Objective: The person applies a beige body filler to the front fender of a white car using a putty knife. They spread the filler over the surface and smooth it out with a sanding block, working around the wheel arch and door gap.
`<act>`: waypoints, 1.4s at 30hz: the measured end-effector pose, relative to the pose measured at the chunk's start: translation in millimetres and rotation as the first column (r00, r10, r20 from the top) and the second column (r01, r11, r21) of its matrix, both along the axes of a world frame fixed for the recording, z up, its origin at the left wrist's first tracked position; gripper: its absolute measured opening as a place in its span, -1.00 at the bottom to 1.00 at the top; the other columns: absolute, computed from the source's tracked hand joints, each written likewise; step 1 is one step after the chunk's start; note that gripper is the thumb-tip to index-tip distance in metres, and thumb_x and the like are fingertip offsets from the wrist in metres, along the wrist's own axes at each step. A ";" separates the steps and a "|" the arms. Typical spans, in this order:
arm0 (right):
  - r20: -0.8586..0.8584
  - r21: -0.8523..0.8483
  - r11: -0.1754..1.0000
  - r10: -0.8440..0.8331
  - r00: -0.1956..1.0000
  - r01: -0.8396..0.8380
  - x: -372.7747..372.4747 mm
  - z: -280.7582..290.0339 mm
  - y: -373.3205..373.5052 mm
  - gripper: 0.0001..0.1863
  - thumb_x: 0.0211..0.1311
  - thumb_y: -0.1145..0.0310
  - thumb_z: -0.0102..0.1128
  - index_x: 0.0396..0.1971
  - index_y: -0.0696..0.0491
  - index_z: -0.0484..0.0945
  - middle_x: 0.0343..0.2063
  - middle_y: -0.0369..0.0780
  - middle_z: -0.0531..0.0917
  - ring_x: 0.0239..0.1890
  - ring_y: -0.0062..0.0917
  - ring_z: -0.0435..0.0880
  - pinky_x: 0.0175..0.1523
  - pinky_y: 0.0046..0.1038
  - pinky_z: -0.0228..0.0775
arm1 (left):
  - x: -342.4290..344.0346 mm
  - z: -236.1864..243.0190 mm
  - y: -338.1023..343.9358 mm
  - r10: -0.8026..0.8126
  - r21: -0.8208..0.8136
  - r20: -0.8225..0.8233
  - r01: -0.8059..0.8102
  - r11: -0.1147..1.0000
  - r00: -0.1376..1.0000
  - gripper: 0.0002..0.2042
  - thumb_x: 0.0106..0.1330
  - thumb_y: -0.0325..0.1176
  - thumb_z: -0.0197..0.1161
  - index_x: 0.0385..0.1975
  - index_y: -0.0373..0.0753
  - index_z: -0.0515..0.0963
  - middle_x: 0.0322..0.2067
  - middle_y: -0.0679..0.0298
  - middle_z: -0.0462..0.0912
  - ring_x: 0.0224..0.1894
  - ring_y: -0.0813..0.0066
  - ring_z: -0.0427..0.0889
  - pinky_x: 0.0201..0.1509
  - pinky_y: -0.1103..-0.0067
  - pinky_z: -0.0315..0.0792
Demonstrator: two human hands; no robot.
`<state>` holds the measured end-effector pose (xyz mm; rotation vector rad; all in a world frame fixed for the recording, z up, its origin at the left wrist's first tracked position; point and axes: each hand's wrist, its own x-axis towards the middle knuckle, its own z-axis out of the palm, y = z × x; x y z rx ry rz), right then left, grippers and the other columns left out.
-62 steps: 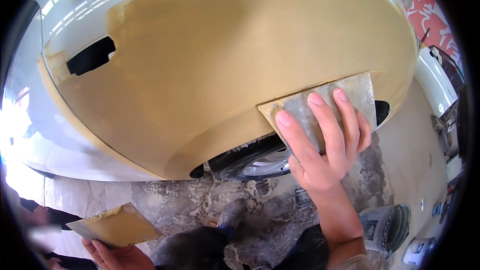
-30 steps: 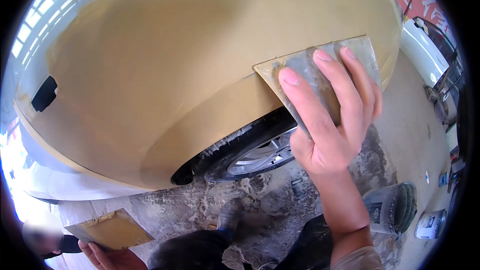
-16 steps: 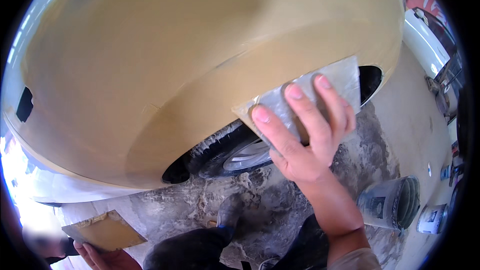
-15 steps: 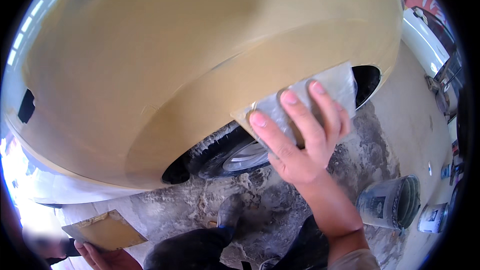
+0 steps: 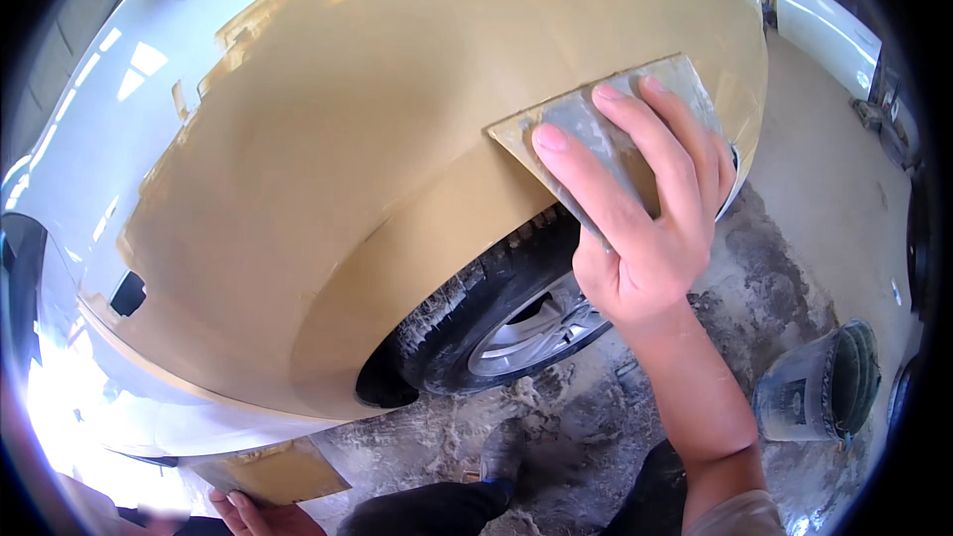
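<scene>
Greyish-beige right sleeve; dark trousers; rounded dark-grey shoe, blue ankle patch.

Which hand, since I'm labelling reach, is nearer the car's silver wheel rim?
Right: the right hand, holding a gray spreader, is above and right of the wheel rim; the left hand, gripping a tan-coated plate, is farther off, lower left.

The wheel sits under the car panel; bucket right of the wheel; board left.
</scene>
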<state>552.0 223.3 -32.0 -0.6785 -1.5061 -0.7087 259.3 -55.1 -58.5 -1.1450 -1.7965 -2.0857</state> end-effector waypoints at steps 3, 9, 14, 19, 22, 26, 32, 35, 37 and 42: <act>0.002 -0.030 0.996 -0.088 0.996 0.088 26.3 -17.4 14.5 -0.60 -0.04 0.48 0.10 -0.18 -0.09 0.77 -0.04 -0.17 0.64 0.05 -0.20 0.56 0.15 -0.30 0.22 | 16.0 -1.1 39.4 -0.155 0.012 0.139 0.155 0.988 0.978 -0.71 0.50 -0.21 0.03 -0.09 -0.36 0.44 -0.18 0.15 0.51 -0.13 0.39 0.45 -0.03 0.48 0.36; -0.010 -0.001 1.000 -0.027 1.000 0.027 -3.3 -29.3 4.8 -0.59 -0.06 0.44 0.15 -0.16 -0.14 0.76 0.01 -0.19 0.61 0.10 -0.20 0.53 0.18 -0.26 0.22 | 1.0 -4.1 9.1 -0.114 0.043 0.142 0.109 0.993 0.983 -0.72 0.50 -0.22 0.02 -0.11 -0.36 0.45 -0.19 0.15 0.52 -0.13 0.40 0.47 -0.02 0.49 0.37; -0.016 -0.056 0.998 -0.005 1.000 0.004 -9.0 -53.3 -4.1 -0.61 -0.06 0.37 0.21 -0.16 -0.22 0.75 0.01 -0.22 0.61 0.10 -0.21 0.53 0.18 -0.24 0.19 | 5.8 -3.4 13.8 -0.017 0.006 0.087 0.016 1.000 0.996 -0.72 0.51 -0.22 0.00 -0.12 -0.36 0.45 -0.20 0.15 0.52 -0.14 0.41 0.48 -0.04 0.50 0.37; 0.036 -0.211 0.975 -0.070 0.997 0.076 13.4 -67.2 -21.0 -0.67 -0.02 0.31 0.38 -0.18 -0.29 0.75 -0.05 -0.30 0.65 -0.01 -0.30 0.59 0.10 -0.30 0.21 | 13.8 -1.4 31.1 -0.128 0.012 0.144 0.127 0.992 0.981 -0.74 0.51 -0.24 0.01 -0.11 -0.34 0.43 -0.18 0.15 0.53 -0.13 0.42 0.48 -0.02 0.50 0.38; -0.025 -0.213 0.974 -0.080 0.997 0.072 31.5 -43.3 -26.6 -0.63 -0.02 0.38 0.30 -0.14 -0.27 0.74 -0.05 -0.25 0.65 -0.01 -0.26 0.58 0.09 -0.29 0.21 | 8.6 -5.9 18.9 -0.199 0.092 0.198 0.184 0.979 0.960 -0.77 0.49 -0.27 0.04 -0.10 -0.33 0.42 -0.18 0.15 0.53 -0.12 0.42 0.47 -0.02 0.49 0.38; -0.059 -0.041 0.998 -0.057 0.997 0.054 34.5 -19.2 4.8 -0.57 -0.06 0.52 0.13 -0.16 -0.14 0.76 -0.06 -0.17 0.65 0.02 -0.19 0.57 0.13 -0.25 0.24 | 11.1 -2.1 20.3 -0.246 0.117 0.191 0.226 0.967 0.950 -0.80 0.47 -0.30 0.09 -0.11 -0.31 0.42 -0.18 0.15 0.53 -0.11 0.41 0.47 0.01 0.47 0.37; -0.067 0.026 0.998 -0.051 0.996 0.053 32.3 -8.6 22.3 -0.59 -0.08 0.55 0.18 -0.19 -0.10 0.77 -0.07 -0.16 0.66 0.02 -0.20 0.58 0.14 -0.27 0.30 | 14.9 -0.9 26.1 -0.288 0.136 0.183 0.265 0.954 0.940 -0.80 0.45 -0.31 0.08 -0.11 -0.31 0.43 -0.13 0.11 0.54 -0.07 0.34 0.49 0.06 0.44 0.36; -0.089 0.049 0.998 -0.039 0.995 0.043 22.6 -15.0 28.3 -0.61 -0.05 0.54 0.19 -0.19 -0.10 0.78 -0.06 -0.17 0.66 0.04 -0.22 0.56 0.15 -0.28 0.32 | 9.3 -2.5 22.9 -0.243 0.141 0.182 0.220 0.965 0.953 -0.80 0.45 -0.31 0.08 -0.12 -0.31 0.43 -0.12 0.10 0.53 -0.07 0.32 0.49 0.06 0.44 0.36; -0.094 0.019 1.000 -0.011 0.996 0.013 10.3 -17.4 21.6 -0.63 -0.02 0.52 0.20 -0.19 -0.10 0.78 -0.05 -0.17 0.66 0.05 -0.21 0.55 0.16 -0.27 0.32 | 7.9 0.2 13.3 -0.199 0.117 0.160 0.182 0.976 0.967 -0.79 0.45 -0.29 0.07 -0.11 -0.31 0.43 -0.12 0.10 0.53 -0.07 0.32 0.49 0.06 0.43 0.37; -0.066 -0.049 0.998 -0.042 0.997 0.038 22.7 -45.0 13.3 -0.65 0.00 0.44 0.25 -0.17 -0.17 0.77 -0.04 -0.21 0.65 0.07 -0.23 0.53 0.14 -0.24 0.25 | 12.3 0.6 30.5 -0.225 0.087 0.181 0.212 0.973 0.957 -0.76 0.46 -0.24 0.07 -0.12 -0.31 0.43 -0.15 0.11 0.53 -0.08 0.33 0.49 0.06 0.42 0.36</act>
